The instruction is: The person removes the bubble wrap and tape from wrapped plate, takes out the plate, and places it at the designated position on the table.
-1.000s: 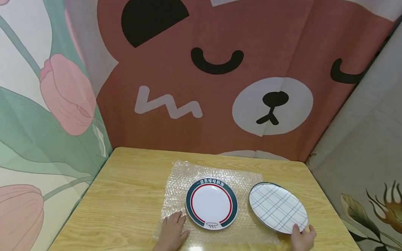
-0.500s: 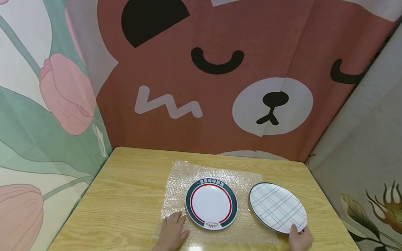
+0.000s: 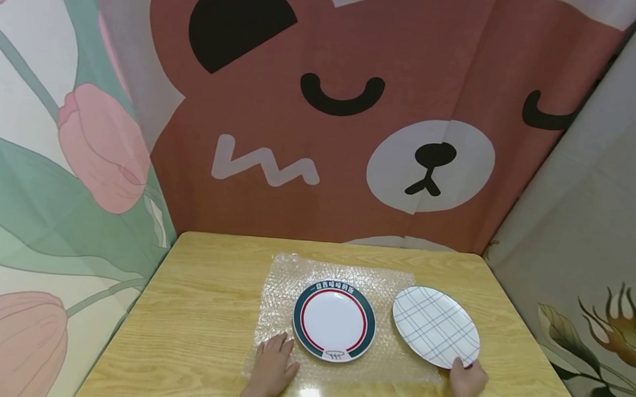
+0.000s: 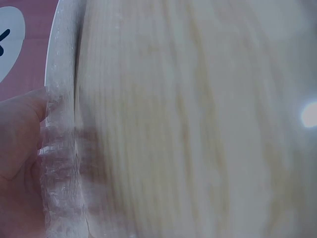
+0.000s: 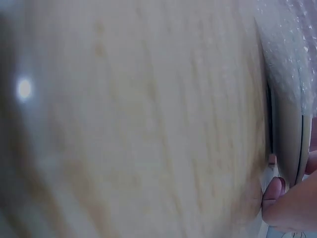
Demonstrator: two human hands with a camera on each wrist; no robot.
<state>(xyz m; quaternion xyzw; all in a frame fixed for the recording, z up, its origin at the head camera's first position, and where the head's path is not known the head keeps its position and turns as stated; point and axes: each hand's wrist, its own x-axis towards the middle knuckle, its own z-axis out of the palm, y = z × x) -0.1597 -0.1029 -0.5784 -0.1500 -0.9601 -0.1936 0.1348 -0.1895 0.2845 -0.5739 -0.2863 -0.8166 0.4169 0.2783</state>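
Note:
A white plate with a blue-grey check pattern (image 3: pixel 434 326) lies at the right, its left part over the bubble wrap (image 3: pixel 280 292). My right hand (image 3: pixel 467 380) pinches its near right rim, thumb on top; in the right wrist view the fingers curl at the plate's edge (image 5: pixel 290 136). A second plate (image 3: pixel 334 322), white with a dark green rim and a red ring, lies on the middle of the bubble wrap. My left hand (image 3: pixel 270 370) rests with its fingers extended on the wrap's near left corner, beside that plate.
The wooden table (image 3: pixel 198 312) carries all of this. Behind it hangs a cloth with a bear face (image 3: pixel 274 214). A tulip-print cloth (image 3: pixel 104 151) flanks the left side and a pale floral one (image 3: pixel 591 237) the right.
The checked plate and my right hand have shifted slightly left, towards the green-rimmed plate. My left hand and the green-rimmed plate stay in place.

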